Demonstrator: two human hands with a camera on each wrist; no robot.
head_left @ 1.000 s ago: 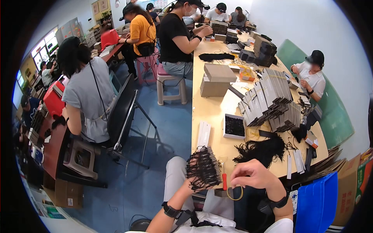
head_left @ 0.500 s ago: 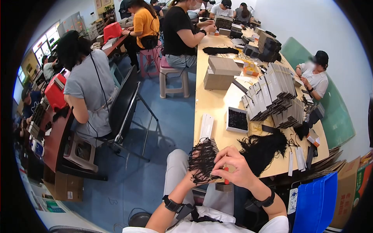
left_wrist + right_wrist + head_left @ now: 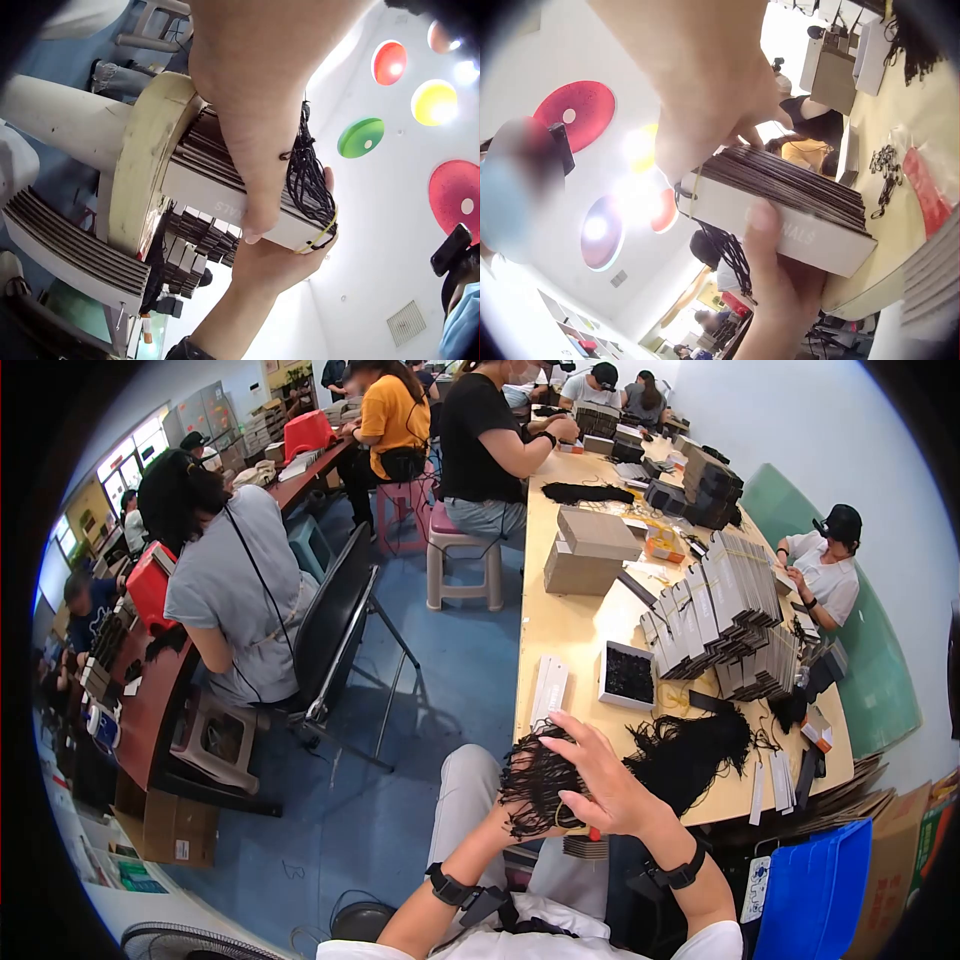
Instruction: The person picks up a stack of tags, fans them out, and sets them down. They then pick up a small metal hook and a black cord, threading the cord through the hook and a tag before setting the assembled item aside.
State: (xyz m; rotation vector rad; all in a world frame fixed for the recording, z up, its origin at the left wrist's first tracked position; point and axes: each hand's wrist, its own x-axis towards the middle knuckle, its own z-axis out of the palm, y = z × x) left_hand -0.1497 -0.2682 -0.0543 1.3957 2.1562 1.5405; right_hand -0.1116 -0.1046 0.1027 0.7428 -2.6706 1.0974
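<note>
The largest thing before me was a pale wooden table (image 3: 580,625), running from the lower centre to the upper right of the head view. At its lower edge I held a thick stack of grey-white card tags (image 3: 795,187). My left hand (image 3: 244,135) gripped it, thumb flat on the printed outer card; my right hand (image 3: 610,785) was spread, thumb and fingers apart. Thin black cords (image 3: 530,790) trailed off the end crossed by a slim yellow rubber band (image 3: 319,234). Banding well, I judged, meant squaring the edges, keeping the cords unsnagged and seating the band flat. The stack lay within my left grip, its banded end against my right hand; whether the band also caught my fingers, I couldn't tell.
</note>
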